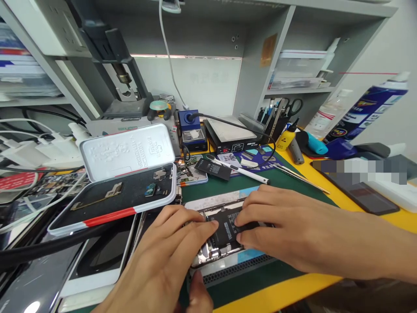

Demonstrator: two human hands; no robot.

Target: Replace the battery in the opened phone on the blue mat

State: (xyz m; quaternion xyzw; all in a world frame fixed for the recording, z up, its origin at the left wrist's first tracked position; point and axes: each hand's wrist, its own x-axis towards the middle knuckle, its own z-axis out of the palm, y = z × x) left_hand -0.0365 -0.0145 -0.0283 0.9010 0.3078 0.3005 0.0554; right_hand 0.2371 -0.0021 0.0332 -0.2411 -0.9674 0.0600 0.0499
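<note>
Two hands [276, 221] touch one battery [225, 229] in one phone [206, 255].

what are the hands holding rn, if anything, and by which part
The left hand touches the left end of the flat black battery in the opened silver phone, the right hand further right; grip or mere press cannot be told.

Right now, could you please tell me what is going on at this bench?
A person's left hand and right hand have fingers on the black battery inside an opened phone, whose inner parts are exposed. A second dark battery lies loose behind the phone, near a white pen-like tool, and an open case holding small parts lies to the left.
</note>
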